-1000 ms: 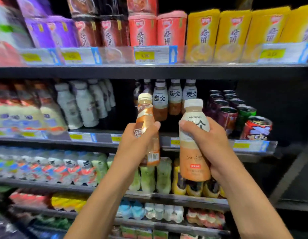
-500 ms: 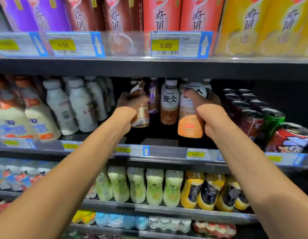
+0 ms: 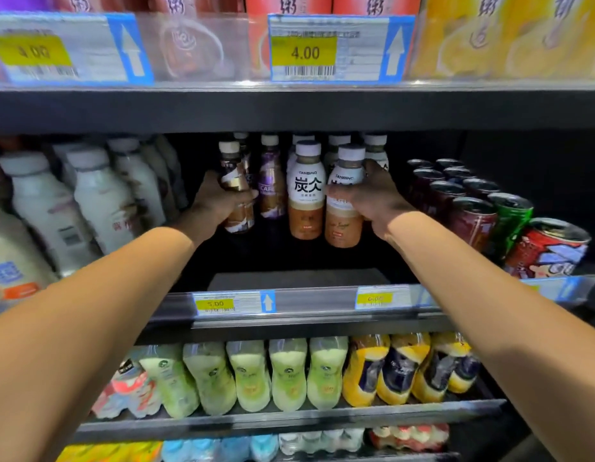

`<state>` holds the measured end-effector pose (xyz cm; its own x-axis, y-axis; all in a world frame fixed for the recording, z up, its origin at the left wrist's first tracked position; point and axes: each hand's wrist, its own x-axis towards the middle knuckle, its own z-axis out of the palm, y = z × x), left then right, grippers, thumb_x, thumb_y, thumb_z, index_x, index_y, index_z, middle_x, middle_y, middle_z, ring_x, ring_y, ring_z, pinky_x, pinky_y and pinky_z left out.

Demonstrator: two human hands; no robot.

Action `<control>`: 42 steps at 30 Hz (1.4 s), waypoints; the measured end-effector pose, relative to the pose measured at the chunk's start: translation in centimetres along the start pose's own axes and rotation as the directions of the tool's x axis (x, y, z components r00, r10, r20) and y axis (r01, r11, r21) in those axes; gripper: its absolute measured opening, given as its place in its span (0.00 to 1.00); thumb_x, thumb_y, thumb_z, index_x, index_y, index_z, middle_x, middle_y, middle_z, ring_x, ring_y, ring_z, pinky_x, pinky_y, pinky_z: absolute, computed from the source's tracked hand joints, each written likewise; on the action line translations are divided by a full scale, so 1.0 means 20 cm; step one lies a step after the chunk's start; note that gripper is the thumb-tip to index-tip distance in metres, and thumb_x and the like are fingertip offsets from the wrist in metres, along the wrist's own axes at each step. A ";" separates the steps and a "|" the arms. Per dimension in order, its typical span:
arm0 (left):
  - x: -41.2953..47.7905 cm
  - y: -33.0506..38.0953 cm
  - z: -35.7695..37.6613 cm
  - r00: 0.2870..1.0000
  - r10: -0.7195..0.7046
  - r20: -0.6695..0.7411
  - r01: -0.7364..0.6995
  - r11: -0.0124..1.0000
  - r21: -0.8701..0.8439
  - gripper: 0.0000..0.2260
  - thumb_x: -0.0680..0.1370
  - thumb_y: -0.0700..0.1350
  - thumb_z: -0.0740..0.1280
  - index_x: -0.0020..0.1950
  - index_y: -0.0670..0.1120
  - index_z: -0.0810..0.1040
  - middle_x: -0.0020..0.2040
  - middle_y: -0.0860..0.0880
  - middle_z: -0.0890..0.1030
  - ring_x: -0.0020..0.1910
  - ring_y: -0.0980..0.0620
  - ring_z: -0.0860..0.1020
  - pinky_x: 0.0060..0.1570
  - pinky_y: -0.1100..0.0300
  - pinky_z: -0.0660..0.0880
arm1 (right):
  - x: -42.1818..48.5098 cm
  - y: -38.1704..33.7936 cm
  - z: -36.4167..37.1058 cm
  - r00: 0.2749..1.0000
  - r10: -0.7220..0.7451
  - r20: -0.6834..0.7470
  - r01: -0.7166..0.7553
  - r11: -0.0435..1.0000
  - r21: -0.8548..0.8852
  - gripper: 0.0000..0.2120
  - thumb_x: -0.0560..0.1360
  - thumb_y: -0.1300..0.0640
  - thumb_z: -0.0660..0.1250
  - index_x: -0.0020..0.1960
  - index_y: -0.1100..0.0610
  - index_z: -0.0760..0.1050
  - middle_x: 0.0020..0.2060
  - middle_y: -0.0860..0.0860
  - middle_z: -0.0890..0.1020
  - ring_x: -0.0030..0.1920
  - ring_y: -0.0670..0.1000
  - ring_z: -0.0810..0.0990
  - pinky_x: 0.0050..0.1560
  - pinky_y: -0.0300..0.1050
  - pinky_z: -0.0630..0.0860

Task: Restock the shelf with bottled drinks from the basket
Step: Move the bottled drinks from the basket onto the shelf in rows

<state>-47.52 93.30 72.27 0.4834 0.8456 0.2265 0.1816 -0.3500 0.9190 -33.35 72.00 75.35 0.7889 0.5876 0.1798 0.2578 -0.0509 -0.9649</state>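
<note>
The left hand [image 3: 219, 205] grips a brown coffee bottle [image 3: 238, 222]; the right hand [image 3: 373, 198] grips a white-labelled tea bottle [image 3: 343, 225]; both are deep in the middle shelf [image 3: 299, 278]; seat each base flat in its matching row (labels forward) before releasing.

Bright overhead light on top row [image 3: 489, 38]; glare on clear label strip [image 3: 196, 48] & can tops [image 3: 559, 228]. Deep shade inside middle shelf [image 3: 289, 278]: left hand [image 3: 219, 203], right hand [image 3: 373, 198], gripped coffee bottle [image 3: 239, 222] & TANBING bottle [image 3: 343, 226] dim, low contrast. Sharp at ctr, e.g. 4.00 price tag [image 3: 304, 53]; soft, smeared at left on white bottles [image 3: 99, 198]. Wide-angle bending twd edges.
</note>
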 end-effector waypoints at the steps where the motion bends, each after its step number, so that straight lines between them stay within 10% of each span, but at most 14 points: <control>1: 0.02 -0.01 0.00 1.000 0.004 0.009 -0.004 1.000 0.015 0.28 0.67 0.45 0.80 0.62 0.43 0.72 0.56 0.47 0.81 0.53 0.48 0.80 0.56 0.53 0.78 | 0.00 0.00 0.00 1.000 -0.006 0.006 0.006 1.000 -0.029 0.25 0.67 0.58 0.81 0.60 0.54 0.75 0.51 0.47 0.84 0.52 0.48 0.83 0.55 0.51 0.80; 8: 0.13 -0.04 0.04 1.000 0.001 0.014 -0.002 0.997 0.071 0.27 0.68 0.53 0.79 0.63 0.46 0.76 0.58 0.47 0.82 0.55 0.46 0.81 0.56 0.47 0.79 | 0.02 0.00 -0.01 0.999 -0.041 -0.010 0.038 0.984 -0.174 0.26 0.66 0.50 0.81 0.61 0.49 0.75 0.53 0.45 0.83 0.52 0.47 0.81 0.42 0.42 0.74; 17: 0.20 -0.07 0.04 0.997 -0.001 0.071 -0.004 0.998 0.070 0.31 0.66 0.58 0.78 0.66 0.49 0.75 0.60 0.47 0.81 0.57 0.46 0.81 0.58 0.45 0.78 | 0.09 0.03 0.00 0.998 -0.048 -0.051 0.032 0.962 -0.271 0.28 0.66 0.46 0.80 0.63 0.49 0.74 0.56 0.47 0.83 0.57 0.50 0.81 0.58 0.55 0.79; 31: 0.20 -0.07 0.07 0.998 0.033 0.053 -0.040 0.989 0.145 0.28 0.72 0.57 0.75 0.66 0.45 0.75 0.61 0.45 0.81 0.59 0.47 0.80 0.59 0.55 0.76 | 0.10 0.07 0.00 0.997 -0.073 -0.026 0.068 0.982 -0.174 0.30 0.67 0.49 0.80 0.66 0.49 0.73 0.54 0.44 0.83 0.56 0.46 0.81 0.61 0.49 0.78; 36: 0.16 -0.02 0.02 0.993 -0.069 0.094 0.055 0.988 0.145 0.49 0.59 0.76 0.70 0.72 0.48 0.71 0.66 0.47 0.78 0.62 0.47 0.78 0.61 0.55 0.74 | 0.07 0.07 -0.01 0.999 -0.017 -0.042 0.009 0.984 -0.176 0.34 0.65 0.48 0.81 0.67 0.50 0.71 0.56 0.44 0.82 0.58 0.47 0.80 0.62 0.50 0.77; 42: -0.17 0.17 -0.07 0.993 -0.036 0.114 0.003 0.962 0.274 0.17 0.75 0.52 0.71 0.59 0.43 0.78 0.54 0.45 0.81 0.56 0.45 0.78 0.52 0.57 0.71 | -0.14 -0.01 -0.09 0.993 -0.054 -0.103 -0.015 0.818 -0.575 0.24 0.74 0.41 0.69 0.62 0.56 0.77 0.57 0.53 0.83 0.61 0.56 0.79 0.55 0.42 0.72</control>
<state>-49.79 89.87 75.13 0.5711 0.8061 0.1554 0.4106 -0.4444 0.7962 -34.62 68.83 75.37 0.8269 0.5036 0.2502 0.5197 -0.5145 -0.6821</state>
